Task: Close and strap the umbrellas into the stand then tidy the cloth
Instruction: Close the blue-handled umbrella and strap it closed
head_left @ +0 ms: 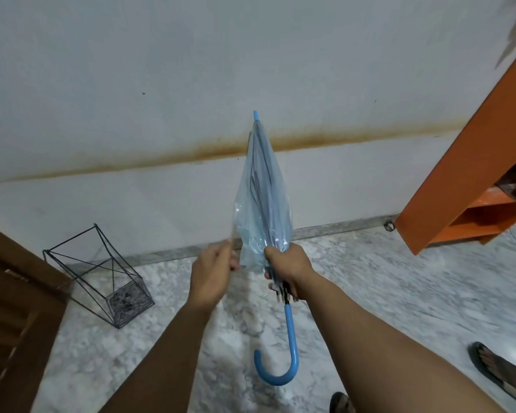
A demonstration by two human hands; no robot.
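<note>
In the middle of the frame a closed umbrella [262,204] with a clear bluish canopy pointed its blue tip up toward the wall [161,70], its curved blue handle [283,353] hanging low over the marble floor [370,278]. The right hand [286,266] was wrapped tight around the gathered lower end of the canopy, fingers curled closed on it. The left hand [215,272], just beside it, pinched a loose edge of the canopy between thumb and fingertips. At the lower left stood an empty black wire stand [102,275] on the floor near the wall, well apart from the umbrella. An orange shelf [471,174] filled the right edge, and sandalled feet [498,371] showed at the lower right.
</note>
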